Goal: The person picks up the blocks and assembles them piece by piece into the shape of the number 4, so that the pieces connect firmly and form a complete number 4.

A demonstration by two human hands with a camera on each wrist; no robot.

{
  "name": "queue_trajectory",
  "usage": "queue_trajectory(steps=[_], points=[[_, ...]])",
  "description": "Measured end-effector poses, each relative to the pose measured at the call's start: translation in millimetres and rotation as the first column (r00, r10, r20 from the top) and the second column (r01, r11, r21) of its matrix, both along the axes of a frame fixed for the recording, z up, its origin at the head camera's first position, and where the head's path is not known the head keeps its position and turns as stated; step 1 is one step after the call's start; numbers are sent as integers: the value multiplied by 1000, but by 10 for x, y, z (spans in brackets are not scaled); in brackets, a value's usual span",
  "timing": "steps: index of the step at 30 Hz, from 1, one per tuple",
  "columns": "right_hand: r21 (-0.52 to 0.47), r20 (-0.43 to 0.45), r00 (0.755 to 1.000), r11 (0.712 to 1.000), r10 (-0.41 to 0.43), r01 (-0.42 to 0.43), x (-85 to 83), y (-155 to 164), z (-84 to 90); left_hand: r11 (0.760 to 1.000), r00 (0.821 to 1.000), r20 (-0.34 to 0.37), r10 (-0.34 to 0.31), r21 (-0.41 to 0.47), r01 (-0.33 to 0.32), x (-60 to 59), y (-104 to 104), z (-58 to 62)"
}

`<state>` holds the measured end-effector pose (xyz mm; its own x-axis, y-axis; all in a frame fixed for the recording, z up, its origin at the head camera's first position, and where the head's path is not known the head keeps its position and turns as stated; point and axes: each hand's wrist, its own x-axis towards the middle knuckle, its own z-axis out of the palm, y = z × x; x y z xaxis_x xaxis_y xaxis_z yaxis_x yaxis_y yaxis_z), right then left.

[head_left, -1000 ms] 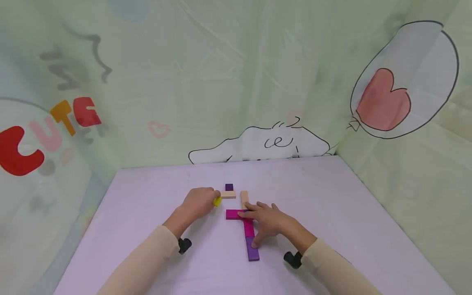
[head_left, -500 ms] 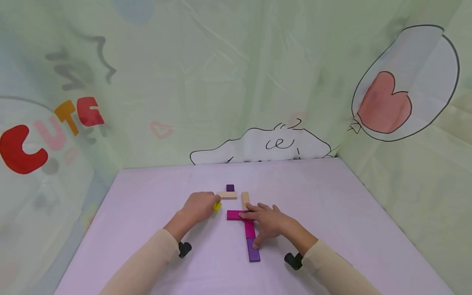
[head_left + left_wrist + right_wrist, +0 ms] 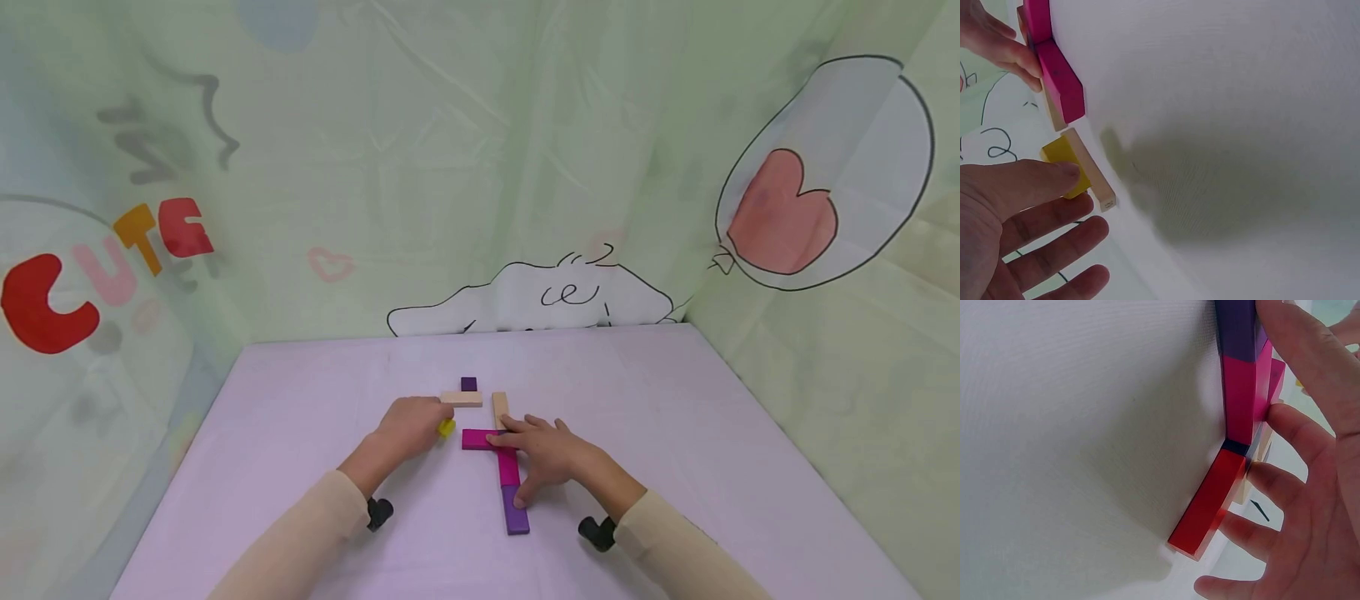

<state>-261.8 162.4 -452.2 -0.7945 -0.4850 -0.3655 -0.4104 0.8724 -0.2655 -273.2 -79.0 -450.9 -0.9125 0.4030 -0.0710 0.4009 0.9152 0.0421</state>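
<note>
My left hand (image 3: 412,427) pinches a yellow block (image 3: 447,427) between thumb and finger, above the table and just left of the pink crossing block (image 3: 476,439). In the left wrist view the same yellow block (image 3: 1063,156) sits under the thumb, the other fingers loosely spread. Behind it lies a plain wooden block (image 3: 462,399). Fingers spread, my right hand (image 3: 551,450) rests over a line of blocks: thumb on the purple block (image 3: 516,510), a fingertip on the pink crossing block. From the right wrist, a red block (image 3: 1209,503) shows beneath the fingers, joining a dark block (image 3: 1235,447).
A small dark purple block (image 3: 468,384) stands behind the wooden one. Another wooden block (image 3: 500,407) continues the line at its far end, and a second pink block (image 3: 508,468) lies within it. Printed curtains (image 3: 450,167) enclose the lilac table (image 3: 300,400).
My left hand has drawn the yellow block nearer and slightly right, away from the wooden block, which shows more of its length. The right hand and the line of blocks stay put.
</note>
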Motion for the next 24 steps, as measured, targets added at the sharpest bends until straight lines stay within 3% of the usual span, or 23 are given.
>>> queue_trajectory(steps=[16, 24], points=[[0, -4, 1000, 1000, -3, 3, 0, -12, -9, 998, 998, -24, -59, -25, 58, -30, 62, -128], [4, 0, 1000, 1000, -1, 1, 0, -14, -6, 998, 999, -14, -50, -37, 49, -44, 93, -156]])
